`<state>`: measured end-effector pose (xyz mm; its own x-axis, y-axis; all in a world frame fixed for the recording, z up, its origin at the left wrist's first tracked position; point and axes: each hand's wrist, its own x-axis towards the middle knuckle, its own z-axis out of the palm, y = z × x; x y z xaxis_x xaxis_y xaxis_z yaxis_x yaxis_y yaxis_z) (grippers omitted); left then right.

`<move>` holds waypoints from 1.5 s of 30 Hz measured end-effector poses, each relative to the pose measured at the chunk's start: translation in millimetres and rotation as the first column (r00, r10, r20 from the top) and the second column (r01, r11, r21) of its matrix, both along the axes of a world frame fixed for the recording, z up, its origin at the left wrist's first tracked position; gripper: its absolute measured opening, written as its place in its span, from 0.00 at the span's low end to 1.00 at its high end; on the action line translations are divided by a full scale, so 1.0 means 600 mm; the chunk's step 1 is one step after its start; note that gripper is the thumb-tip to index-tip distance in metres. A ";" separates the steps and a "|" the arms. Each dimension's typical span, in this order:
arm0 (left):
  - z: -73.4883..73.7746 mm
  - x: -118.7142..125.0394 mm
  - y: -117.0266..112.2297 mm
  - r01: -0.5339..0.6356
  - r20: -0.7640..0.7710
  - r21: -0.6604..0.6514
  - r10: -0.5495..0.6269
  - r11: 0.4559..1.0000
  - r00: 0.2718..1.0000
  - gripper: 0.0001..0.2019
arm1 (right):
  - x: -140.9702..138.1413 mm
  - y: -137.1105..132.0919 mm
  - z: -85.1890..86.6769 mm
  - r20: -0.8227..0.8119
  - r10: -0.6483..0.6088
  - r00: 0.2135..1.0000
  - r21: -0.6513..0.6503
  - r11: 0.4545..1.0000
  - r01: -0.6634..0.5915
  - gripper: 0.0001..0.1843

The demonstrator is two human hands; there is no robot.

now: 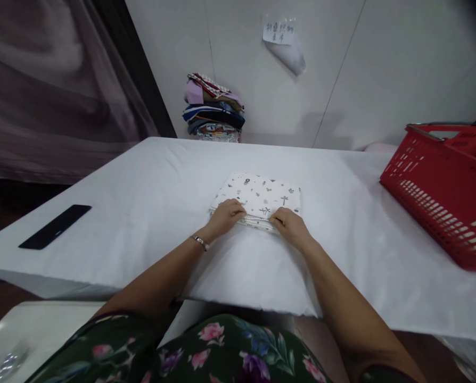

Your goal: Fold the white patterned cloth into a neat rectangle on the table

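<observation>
A folded white cloth [262,194] with small printed figures lies in the middle of the white table [142,191]. My left hand [226,214] rests on its near left corner, fingers curled over the edge. My right hand [289,224] grips the near right edge, fingers bent round the folded layers. A bracelet sits on my left wrist.
A red plastic basket [441,186] stands at the table's right side. A black flat object [56,226] lies near the left edge. A stack of folded colourful cloths [214,109] sits beyond the table against the wall. A paper note [278,33] is stuck to the wall.
</observation>
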<state>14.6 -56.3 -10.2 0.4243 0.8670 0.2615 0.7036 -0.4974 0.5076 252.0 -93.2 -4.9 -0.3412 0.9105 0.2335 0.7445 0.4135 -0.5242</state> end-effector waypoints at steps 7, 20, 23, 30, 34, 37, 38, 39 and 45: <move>-0.008 -0.006 -0.008 0.044 -0.023 0.054 -0.043 0.998 0.999 0.10 | 0.001 0.000 -0.004 0.035 0.053 0.998 0.003 0.999 -0.053 0.11; 0.001 -0.005 0.003 0.120 -0.152 0.078 -0.107 0.990 0.983 0.14 | 0.002 -0.001 -0.003 0.069 0.050 0.996 -0.013 0.999 -0.049 0.09; 0.005 -0.005 -0.001 0.110 -0.144 0.108 -0.094 0.988 0.985 0.15 | -0.001 -0.006 0.002 0.075 0.027 0.997 0.050 0.998 -0.031 0.11; -0.003 -0.015 -0.014 0.162 -0.171 0.152 -0.136 0.975 0.976 0.16 | -0.004 -0.008 0.003 0.157 0.081 0.984 0.036 0.995 -0.088 0.10; -0.010 -0.016 -0.014 0.165 -0.167 0.182 -0.135 0.969 0.977 0.16 | -0.003 -0.008 0.003 0.144 0.097 0.985 0.029 0.994 -0.102 0.10; -0.012 -0.018 -0.015 0.165 -0.175 0.170 -0.135 0.972 0.975 0.16 | -0.004 -0.009 0.006 0.140 0.107 0.984 -0.005 0.994 -0.107 0.09; -0.013 -0.019 -0.015 0.166 -0.173 0.165 -0.137 0.972 0.975 0.15 | -0.004 -0.009 0.007 0.139 0.104 0.985 -0.013 0.995 -0.104 0.08; -0.014 -0.021 -0.015 0.169 -0.167 0.161 -0.142 0.972 0.976 0.14 | -0.004 -0.010 0.007 0.139 0.099 0.985 -0.018 0.995 -0.097 0.07; -0.020 -0.029 -0.013 0.195 -0.157 0.199 -0.165 0.960 0.974 0.12 | -0.004 -0.009 0.006 0.160 0.091 0.983 -0.036 0.996 -0.086 0.07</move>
